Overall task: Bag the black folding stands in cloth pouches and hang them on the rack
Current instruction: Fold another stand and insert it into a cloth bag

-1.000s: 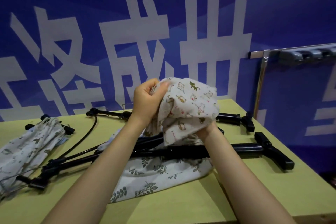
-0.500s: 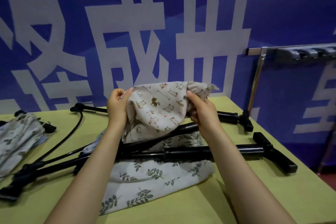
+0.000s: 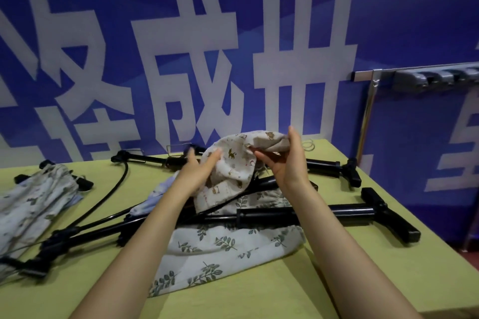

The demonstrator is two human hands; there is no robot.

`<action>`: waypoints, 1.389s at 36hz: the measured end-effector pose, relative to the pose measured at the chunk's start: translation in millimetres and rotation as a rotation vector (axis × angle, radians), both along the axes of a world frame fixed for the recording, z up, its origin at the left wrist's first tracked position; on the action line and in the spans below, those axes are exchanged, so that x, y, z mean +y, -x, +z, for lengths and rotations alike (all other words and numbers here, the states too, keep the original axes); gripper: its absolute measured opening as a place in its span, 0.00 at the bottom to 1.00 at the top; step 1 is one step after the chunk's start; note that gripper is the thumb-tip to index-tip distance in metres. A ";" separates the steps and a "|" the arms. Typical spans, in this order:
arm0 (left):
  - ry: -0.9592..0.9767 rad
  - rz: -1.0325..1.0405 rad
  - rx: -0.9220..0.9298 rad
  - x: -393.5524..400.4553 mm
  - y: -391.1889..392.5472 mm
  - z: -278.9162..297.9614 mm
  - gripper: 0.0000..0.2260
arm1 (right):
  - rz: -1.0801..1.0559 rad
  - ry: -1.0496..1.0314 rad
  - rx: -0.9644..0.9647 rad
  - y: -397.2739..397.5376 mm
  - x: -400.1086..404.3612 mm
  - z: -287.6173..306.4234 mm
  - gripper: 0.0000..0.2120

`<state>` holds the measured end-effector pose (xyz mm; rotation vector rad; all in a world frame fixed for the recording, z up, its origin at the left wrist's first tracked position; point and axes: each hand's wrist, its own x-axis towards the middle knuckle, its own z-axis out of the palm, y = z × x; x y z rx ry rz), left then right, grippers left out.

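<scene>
Right hand [image 3: 290, 163] fingers pinch the cat-print pouch [image 3: 233, 166] (top edge); left hand [image 3: 199, 168] fingers spread against it.

The beige cloth pouch with small cat prints [image 3: 234, 163] lay above a white leaf-patterned cloth pouch [image 3: 220, 248], black metal folding stands [image 3: 305, 213], yellow-green table [image 3: 259, 292].

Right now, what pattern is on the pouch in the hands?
Small cartoon cats on cream cloth pouch; head view shows it.
</scene>
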<state>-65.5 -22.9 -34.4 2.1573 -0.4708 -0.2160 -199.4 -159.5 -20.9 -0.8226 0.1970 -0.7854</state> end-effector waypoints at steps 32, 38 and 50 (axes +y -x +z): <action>0.766 -0.158 0.085 -19.8 48.3 -6.1 0.11 | 0.095 0.447 0.221 -22.5 20.4 -21.6 0.13; 0.702 -0.255 0.102 -20.5 52.8 -7.3 0.14 | 0.014 0.443 0.270 -21.0 18.1 -26.4 0.18; 0.741 -0.253 0.326 -30.5 43.8 -17.2 0.18 | -0.036 0.638 0.263 -23.0 13.9 -29.7 0.09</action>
